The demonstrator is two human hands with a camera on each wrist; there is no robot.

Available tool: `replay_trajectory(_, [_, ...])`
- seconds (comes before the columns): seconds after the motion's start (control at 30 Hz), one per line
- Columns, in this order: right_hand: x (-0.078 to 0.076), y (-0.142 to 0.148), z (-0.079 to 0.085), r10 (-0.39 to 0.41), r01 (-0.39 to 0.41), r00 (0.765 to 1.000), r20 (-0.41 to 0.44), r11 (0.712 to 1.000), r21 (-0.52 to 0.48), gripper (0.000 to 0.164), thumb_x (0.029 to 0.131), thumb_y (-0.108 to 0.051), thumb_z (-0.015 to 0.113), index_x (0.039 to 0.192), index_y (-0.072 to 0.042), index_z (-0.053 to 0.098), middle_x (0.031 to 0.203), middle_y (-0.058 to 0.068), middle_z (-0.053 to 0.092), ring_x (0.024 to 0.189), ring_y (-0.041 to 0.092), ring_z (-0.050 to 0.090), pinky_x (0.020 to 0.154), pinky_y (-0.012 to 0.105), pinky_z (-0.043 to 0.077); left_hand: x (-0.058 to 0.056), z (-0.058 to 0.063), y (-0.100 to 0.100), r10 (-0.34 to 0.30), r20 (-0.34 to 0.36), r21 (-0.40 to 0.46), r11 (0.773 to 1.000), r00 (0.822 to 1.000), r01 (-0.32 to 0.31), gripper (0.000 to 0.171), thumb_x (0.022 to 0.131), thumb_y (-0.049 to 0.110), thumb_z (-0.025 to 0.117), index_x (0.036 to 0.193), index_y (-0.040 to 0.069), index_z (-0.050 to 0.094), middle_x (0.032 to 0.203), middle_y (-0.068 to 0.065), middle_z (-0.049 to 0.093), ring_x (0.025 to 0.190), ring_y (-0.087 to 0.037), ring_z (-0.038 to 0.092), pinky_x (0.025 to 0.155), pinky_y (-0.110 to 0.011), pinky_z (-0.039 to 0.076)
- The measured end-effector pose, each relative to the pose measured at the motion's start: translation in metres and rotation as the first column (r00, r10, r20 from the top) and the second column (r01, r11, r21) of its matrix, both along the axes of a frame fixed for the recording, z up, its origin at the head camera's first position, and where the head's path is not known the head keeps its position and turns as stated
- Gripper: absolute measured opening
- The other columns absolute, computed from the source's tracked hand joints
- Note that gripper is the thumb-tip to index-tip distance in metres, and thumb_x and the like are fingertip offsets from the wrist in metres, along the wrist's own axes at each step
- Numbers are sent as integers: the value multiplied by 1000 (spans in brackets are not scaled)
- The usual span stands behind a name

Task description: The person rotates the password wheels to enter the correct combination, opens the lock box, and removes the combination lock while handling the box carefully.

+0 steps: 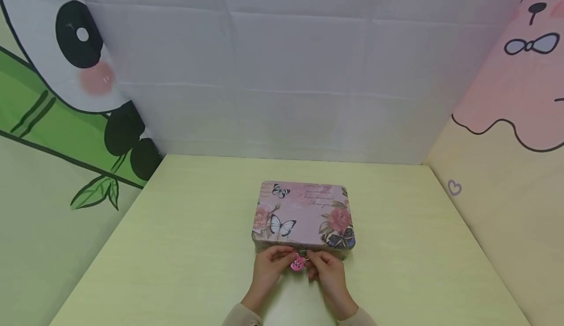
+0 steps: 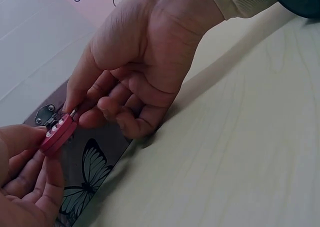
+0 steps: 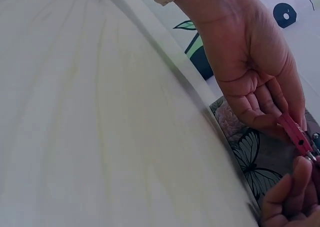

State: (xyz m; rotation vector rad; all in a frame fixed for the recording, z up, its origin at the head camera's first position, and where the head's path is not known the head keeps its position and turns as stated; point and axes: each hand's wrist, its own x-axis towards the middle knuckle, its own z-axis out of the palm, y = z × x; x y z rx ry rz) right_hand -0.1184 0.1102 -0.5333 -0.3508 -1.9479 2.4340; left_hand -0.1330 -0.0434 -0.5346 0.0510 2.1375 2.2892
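Note:
A rectangular tin box (image 1: 304,213) with butterflies and roses on its lid lies on the table, lid down flat. At its front hangs a small pink combination padlock (image 1: 297,263), by the metal hasp (image 2: 46,114). My left hand (image 1: 270,268) pinches the padlock's body between thumb and fingers, as the right wrist view also shows. From the other side my right hand (image 1: 329,272) pinches the padlock's end with the metal shackle. Fingertips partly cover the shackle, so whether it passes through the hasp cannot be told.
The pale wood-grain table (image 1: 176,247) spreads around the box. A white back wall (image 1: 291,86) rises behind it, with a panda print (image 1: 79,37) on the left wall and a pink cartoon figure (image 1: 511,86) on the right.

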Motion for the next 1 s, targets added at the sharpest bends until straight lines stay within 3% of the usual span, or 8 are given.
replay_trajectory(0.23, [2,-3,1,-69,68,996,-54,997,-25,22,93,2,64,88,24,62,67,9,67,48,9,53,47,20,49,1,0,2,14,1,12,1000,1000,-14,19,84,-4,75,97,-16,68,95,-24,72,79,-8,69,72,-19,56])
replay_trajectory(0.5, [5,0,-1,-87,87,996,-9,996,-37,18,93,0,65,87,17,66,70,8,68,50,10,55,50,22,51,6,2,3,-16,-10,20,1000,1000,16,22,83,-5,74,100,-17,66,97,-24,72,80,-6,68,74,-20,57])
replay_trajectory(0.63, [8,4,-2,-66,66,998,-12,998,-24,19,94,-1,65,88,17,66,70,7,68,50,10,55,51,22,52,7,3,1,-52,9,26,998,999,52,24,82,-6,74,101,-18,66,96,-25,71,79,-6,69,73,-20,57])
replay_trajectory(0.83, [10,14,0,1,2,999,-36,996,87,23,95,-4,65,90,19,65,73,11,69,50,9,57,52,21,53,7,2,-1,-121,27,30,992,992,121,27,82,-6,76,104,-18,65,98,-27,71,81,-13,71,74,-22,58])
replay_trajectory(1.0, [9,29,5,110,-102,994,-25,971,216,20,93,-4,67,88,15,68,70,11,68,52,10,59,54,22,54,10,-1,1,-186,18,24,982,982,186,27,82,-6,75,103,-19,65,96,-26,71,79,-10,71,72,-22,58])
